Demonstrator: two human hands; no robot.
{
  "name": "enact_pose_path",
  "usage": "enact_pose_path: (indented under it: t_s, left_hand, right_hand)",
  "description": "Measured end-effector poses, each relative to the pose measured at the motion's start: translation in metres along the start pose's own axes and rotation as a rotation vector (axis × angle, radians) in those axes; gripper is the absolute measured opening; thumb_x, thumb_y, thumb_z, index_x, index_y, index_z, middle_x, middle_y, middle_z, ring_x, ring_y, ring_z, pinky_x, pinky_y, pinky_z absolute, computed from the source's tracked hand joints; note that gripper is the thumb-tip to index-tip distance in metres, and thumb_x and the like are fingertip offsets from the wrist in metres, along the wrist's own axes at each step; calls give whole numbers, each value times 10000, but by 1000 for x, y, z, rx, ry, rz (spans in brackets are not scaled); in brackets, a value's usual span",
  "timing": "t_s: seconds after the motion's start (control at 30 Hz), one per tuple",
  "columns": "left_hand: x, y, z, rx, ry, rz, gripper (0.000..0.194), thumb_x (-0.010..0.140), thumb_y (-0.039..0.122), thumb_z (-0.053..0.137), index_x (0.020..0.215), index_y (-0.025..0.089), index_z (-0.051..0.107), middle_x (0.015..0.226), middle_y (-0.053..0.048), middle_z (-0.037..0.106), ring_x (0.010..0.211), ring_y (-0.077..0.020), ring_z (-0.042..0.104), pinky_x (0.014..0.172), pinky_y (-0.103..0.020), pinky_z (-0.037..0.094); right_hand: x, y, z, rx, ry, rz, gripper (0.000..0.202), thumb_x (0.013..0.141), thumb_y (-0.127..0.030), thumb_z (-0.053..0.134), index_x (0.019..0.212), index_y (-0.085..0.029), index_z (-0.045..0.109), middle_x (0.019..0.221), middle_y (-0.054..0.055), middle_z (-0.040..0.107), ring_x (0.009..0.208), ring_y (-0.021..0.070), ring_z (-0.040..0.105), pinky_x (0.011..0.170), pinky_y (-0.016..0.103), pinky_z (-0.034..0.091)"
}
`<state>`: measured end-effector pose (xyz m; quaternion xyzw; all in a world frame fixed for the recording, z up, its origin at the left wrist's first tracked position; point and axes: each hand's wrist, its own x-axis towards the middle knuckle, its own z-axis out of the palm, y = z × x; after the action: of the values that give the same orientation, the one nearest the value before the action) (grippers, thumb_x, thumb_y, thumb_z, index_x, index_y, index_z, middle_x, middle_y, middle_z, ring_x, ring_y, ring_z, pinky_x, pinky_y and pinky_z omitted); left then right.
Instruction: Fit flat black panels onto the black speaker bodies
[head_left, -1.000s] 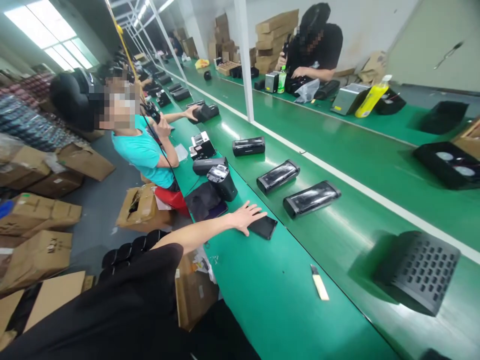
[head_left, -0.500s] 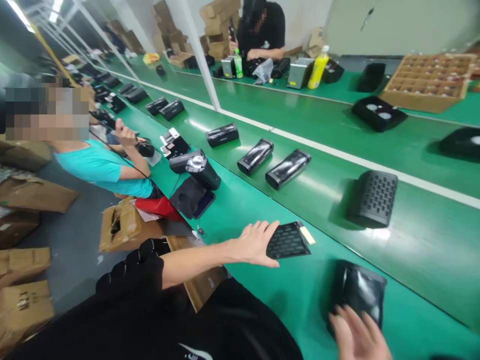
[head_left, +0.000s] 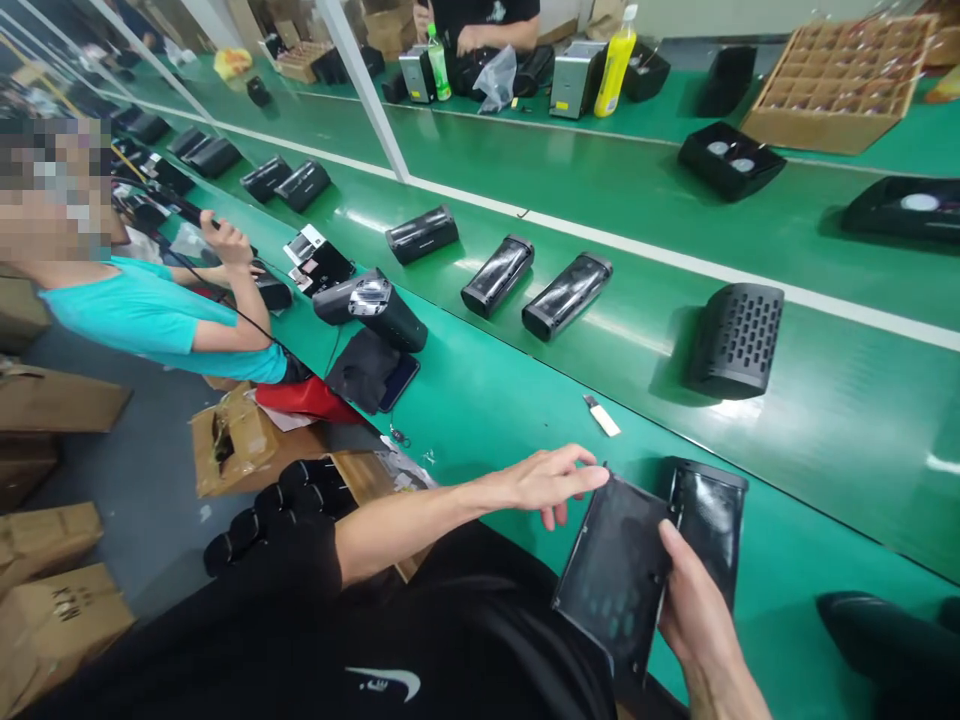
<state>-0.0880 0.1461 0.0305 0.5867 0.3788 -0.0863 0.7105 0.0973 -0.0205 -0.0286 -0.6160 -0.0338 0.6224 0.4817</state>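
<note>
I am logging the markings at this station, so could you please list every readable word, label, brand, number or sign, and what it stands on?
"K" and "N", the character between unclear: cardboard box at lower left.
White swoosh sign: wearer's black shirt; its small lettering is unreadable.
Too small to read: print on the yellow bottle, yellow sticker on the silver box beside it.
Black panel in the right hand: no text legible.
</note>
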Motion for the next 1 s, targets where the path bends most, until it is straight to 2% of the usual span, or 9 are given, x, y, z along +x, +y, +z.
enact_pose_path:
  t_s: [0.1,0.2,0.33,0.43,0.53,0.7,0.83,1.0]
  left_hand:
    - [8,-1,6,5,-35,30,601,982,527,537,1484,222,414,828,37,638,498,-118,651,532,-229,516]
    - [12,-5,13,85,-12,41,525,967,341,510,1465,206,414,815,50,636,449,-91,622,523,-215,507]
    - [13,-7,20,197,36,32,480,966,378,512,1404,196,440,739,75,625,443,-96,604,564,-233,509]
    - [15,-8,24,317,115,43,385,961,319,482,1326,196,478,666,81,589,456,-108,589,539,-223,447]
    - [17,-8,27,387,163,44,349,953,267,459,1294,193,478,634,77,560,448,-115,562,516,-224,395]
    - [19,-7,28,466,208,54,361,936,251,483,1292,188,470,664,56,571,523,-128,556,577,-234,414]
    - [19,-6,29,454,209,49,371,926,246,497,1292,189,468,657,71,536,494,-120,551,548,-224,402]
    - [20,-8,28,359,174,43,391,930,235,477,1316,179,444,650,73,565,435,-108,560,496,-206,415]
  right_hand:
    - [-4,1,5,58,4,57,425,833,-660,735,1121,-360,823,1235,55,753,1296,403,629,1063,577,536]
    - [-7,8,8,70,2,66,447,843,-673,719,1159,-370,812,1283,40,737,1318,391,614,1067,557,536]
    - [-5,16,6,73,22,86,448,827,-673,732,1137,-360,812,1290,37,736,1300,388,627,1054,545,543]
    - [-4,17,6,80,23,96,485,802,-675,748,1146,-337,802,1292,55,736,1284,395,636,1033,543,552]
    - [-6,16,7,74,1,45,527,797,-606,798,1248,-337,756,1336,55,718,1275,379,641,1014,504,561]
    - [-11,22,5,-104,-35,-59,590,773,-507,881,1293,-301,695,1396,61,685,1231,328,656,979,409,566]
    - [-11,27,6,-184,34,-89,636,784,-554,856,1315,-268,656,1362,73,702,1160,299,679,947,383,567]
    - [-10,23,9,-176,26,-99,642,796,-552,840,1329,-255,640,1373,80,696,1176,308,674,925,382,577]
